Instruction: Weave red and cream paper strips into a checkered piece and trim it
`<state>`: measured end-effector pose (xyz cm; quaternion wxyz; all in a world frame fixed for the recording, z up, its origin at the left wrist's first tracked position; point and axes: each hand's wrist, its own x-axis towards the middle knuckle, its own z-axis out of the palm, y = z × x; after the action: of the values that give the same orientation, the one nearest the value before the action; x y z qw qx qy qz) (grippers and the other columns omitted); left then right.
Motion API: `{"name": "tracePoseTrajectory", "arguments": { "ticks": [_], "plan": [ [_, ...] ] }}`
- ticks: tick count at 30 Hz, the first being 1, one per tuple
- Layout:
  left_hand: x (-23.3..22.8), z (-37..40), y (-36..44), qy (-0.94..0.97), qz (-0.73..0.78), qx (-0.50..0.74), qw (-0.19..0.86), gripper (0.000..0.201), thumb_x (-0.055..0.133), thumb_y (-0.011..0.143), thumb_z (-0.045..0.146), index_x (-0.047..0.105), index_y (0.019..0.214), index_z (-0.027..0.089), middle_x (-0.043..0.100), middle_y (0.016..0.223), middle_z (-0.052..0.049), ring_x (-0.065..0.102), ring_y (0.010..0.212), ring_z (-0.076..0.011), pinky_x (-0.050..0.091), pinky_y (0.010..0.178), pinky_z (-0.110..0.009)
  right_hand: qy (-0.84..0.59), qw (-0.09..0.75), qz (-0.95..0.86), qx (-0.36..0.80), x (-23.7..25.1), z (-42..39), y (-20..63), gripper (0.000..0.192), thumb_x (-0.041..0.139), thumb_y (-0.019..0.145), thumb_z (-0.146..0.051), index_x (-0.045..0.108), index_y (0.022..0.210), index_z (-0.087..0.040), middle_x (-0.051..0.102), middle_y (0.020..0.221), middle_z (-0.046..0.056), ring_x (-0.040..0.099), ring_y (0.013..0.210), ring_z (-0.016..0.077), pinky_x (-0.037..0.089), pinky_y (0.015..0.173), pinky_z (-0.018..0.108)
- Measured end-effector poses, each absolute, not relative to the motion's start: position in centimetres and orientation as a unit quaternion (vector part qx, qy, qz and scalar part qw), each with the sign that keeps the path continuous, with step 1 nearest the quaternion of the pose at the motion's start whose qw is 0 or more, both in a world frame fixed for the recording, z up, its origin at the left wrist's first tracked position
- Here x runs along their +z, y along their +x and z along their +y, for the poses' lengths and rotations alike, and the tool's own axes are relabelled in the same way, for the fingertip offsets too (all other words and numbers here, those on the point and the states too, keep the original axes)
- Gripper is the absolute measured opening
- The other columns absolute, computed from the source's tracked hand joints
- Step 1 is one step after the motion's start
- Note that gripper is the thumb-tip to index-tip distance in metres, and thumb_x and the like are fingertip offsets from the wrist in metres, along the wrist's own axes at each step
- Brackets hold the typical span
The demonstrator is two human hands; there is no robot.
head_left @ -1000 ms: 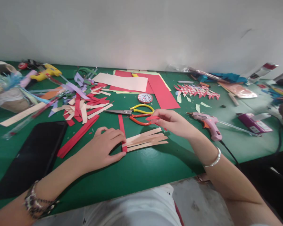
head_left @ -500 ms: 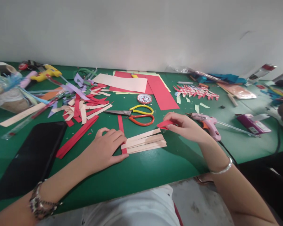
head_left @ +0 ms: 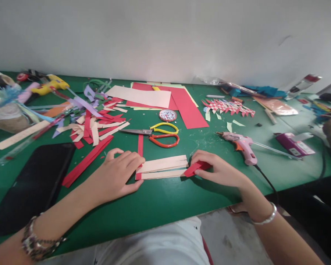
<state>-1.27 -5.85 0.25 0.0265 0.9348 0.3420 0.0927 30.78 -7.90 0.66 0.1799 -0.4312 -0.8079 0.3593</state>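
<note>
My left hand (head_left: 117, 173) lies flat on the green table (head_left: 165, 198), fingers pressing the left ends of several cream paper strips (head_left: 165, 166) where they cross a red upright strip (head_left: 139, 147). My right hand (head_left: 217, 170) pinches a short folded red paper strip (head_left: 193, 168) at the right ends of the cream strips, low on the table.
Scissors with yellow and orange handles (head_left: 157, 134) lie just behind the strips. A pink glue gun (head_left: 241, 142) sits to the right, a black tablet (head_left: 30, 184) at the left. Heaps of cut paper strips (head_left: 95, 123), red and cream sheets (head_left: 165, 99) and a woven piece (head_left: 228, 106) lie farther back.
My right hand has come down and toward me with the red strip, from above the scissors to the right ends of the cream strips. The left hand stayed pressing them.
</note>
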Motion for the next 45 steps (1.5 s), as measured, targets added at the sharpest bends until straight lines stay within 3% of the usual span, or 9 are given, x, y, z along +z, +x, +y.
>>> {"name": "tracePoseTrajectory", "arguments": {
  "ticks": [6,15,20,26,37,45],
  "plan": [
    [0.9,-6.2,-0.9,0.942,0.323,0.091,0.005,0.014,0.050,0.080,0.029,0.053,0.092,0.021,0.060,0.098,-0.007,0.056,0.084,-0.0243,0.034,0.076,-0.040,-0.435,0.179,-0.805,0.362,0.3,-8.1,30.6,0.011,0.052,0.087,-0.026,0.059,0.092,-0.019,0.059,0.094,0.006,0.055,0.085,0.0170,0.043,0.077,0.031],
    [2.2,-5.5,2.2,0.954,0.263,0.019,0.141,0.012,0.057,0.085,0.030,0.056,0.089,0.019,0.056,0.093,-0.004,0.055,0.081,-0.0194,0.040,0.070,-0.029,-0.417,0.186,-0.816,0.356,0.1,-8.2,30.6,0.012,0.050,0.088,-0.026,0.059,0.091,-0.019,0.060,0.092,0.006,0.055,0.086,0.0172,0.041,0.081,0.032],
    [2.4,-5.4,5.6,0.943,0.270,0.015,0.196,0.017,0.062,0.083,0.030,0.058,0.094,0.018,0.057,0.095,-0.002,0.057,0.078,-0.0165,0.040,0.067,-0.025,-0.417,0.271,-0.787,0.365,-0.3,-8.3,30.8,0.015,0.047,0.089,-0.028,0.059,0.088,-0.019,0.058,0.086,0.005,0.055,0.079,0.0164,0.043,0.073,0.030],
    [1.6,-5.0,9.1,0.959,0.256,0.004,0.122,0.022,0.059,0.085,0.034,0.060,0.101,0.018,0.059,0.093,-0.003,0.059,0.076,-0.0172,0.039,0.065,-0.027,-0.411,0.353,-0.762,0.355,-0.4,-8.3,31.2,0.017,0.045,0.090,-0.029,0.058,0.084,-0.020,0.056,0.082,0.004,0.052,0.076,0.0162,0.042,0.069,0.029],
    [1.8,-5.5,10.9,0.958,0.281,-0.034,0.037,0.017,0.047,0.093,0.025,0.060,0.086,0.016,0.065,0.084,-0.003,0.062,0.073,-0.0193,0.035,0.060,-0.031,-0.399,0.354,-0.766,0.358,-0.4,-8.4,31.0,0.016,0.045,0.090,-0.027,0.057,0.082,-0.019,0.056,0.081,0.004,0.052,0.077,0.0156,0.043,0.070,0.029],
    [0.9,-5.5,10.5,0.960,0.272,0.002,0.067,0.015,0.046,0.093,0.022,0.059,0.102,0.019,0.063,0.093,-0.003,0.061,0.077,-0.0174,0.035,0.062,-0.029,-0.407,0.349,-0.768,0.350,-0.5,-8.4,31.1,0.017,0.045,0.089,-0.029,0.057,0.082,-0.019,0.056,0.081,0.005,0.052,0.075,0.0159,0.043,0.069,0.030]
  ]
}}
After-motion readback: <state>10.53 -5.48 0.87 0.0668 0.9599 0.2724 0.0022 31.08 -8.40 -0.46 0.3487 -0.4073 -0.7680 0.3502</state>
